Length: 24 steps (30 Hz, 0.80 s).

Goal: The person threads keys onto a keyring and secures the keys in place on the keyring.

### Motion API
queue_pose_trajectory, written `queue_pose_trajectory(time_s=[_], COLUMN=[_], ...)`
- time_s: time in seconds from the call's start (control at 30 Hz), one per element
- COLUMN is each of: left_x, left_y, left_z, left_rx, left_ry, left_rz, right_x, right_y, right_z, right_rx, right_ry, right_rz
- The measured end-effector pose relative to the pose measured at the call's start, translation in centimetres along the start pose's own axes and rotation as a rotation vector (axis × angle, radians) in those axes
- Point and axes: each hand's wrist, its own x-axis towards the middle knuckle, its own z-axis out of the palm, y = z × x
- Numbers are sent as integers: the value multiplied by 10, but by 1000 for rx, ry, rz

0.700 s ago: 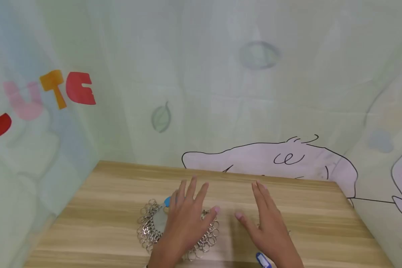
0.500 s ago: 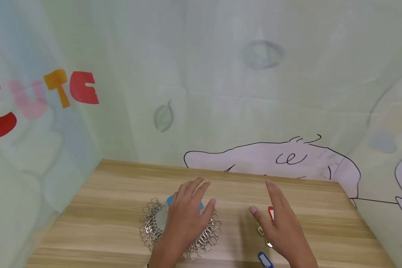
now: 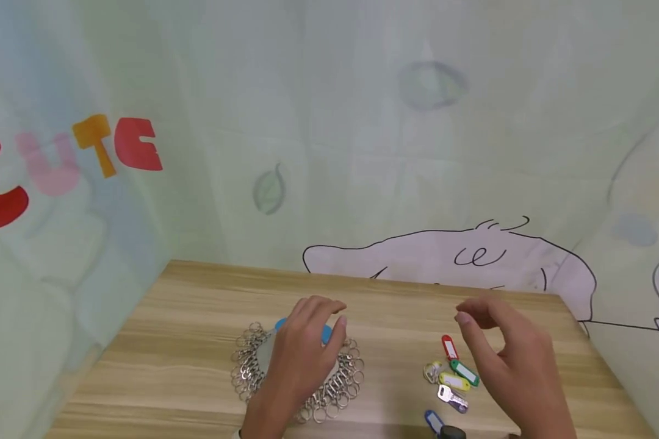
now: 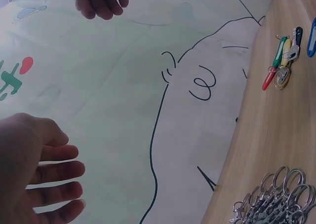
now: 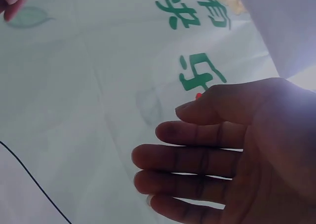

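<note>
On the wooden table (image 3: 198,341) lies a round fan of metal key rings with clasps (image 3: 246,366), around a pale centre with blue parts (image 3: 326,333). My left hand (image 3: 299,350) hovers over this fan with relaxed fingers and hides its middle. To the right is a small group: a red key tag (image 3: 449,347), a green key tag (image 3: 465,373), a yellow key tag (image 3: 453,381), a silver key with a dark head (image 3: 451,397) and a ring piece (image 3: 432,372). My right hand (image 3: 522,363), fingers loosely bent and holding nothing, is raised just right of them.
A blue key tag (image 3: 433,421) lies nearer the front, beside a dark rounded object (image 3: 453,432) cut by the frame's edge. A printed cloth (image 3: 362,152) with drawings and letters hangs behind the table and at both sides.
My right hand has moved right, uncovering the tags and key beneath it. My left hand stays over the rings, its fingers bending a little more.
</note>
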Motion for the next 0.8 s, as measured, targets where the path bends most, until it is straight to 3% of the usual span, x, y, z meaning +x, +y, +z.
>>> queue_pose_trajectory(time_s=[0.3,0.4,0.6,0.8], left_x=[3,5,5,5], left_y=[7,7,7,7], left_z=[5,4,1,-1], left_rx=[-21,-36,-63,-99], left_ry=[41,33,42,16], left_rz=[74,74,81,23], right_x=[-9,-9,-13,-15], right_y=[4,4,9,14], right_z=[-18,-22,-26,-26], right_rx=[-19,-51,-12,-6], right_ry=[-23,-110,-377,-430], right_rz=[29,76,203,235])
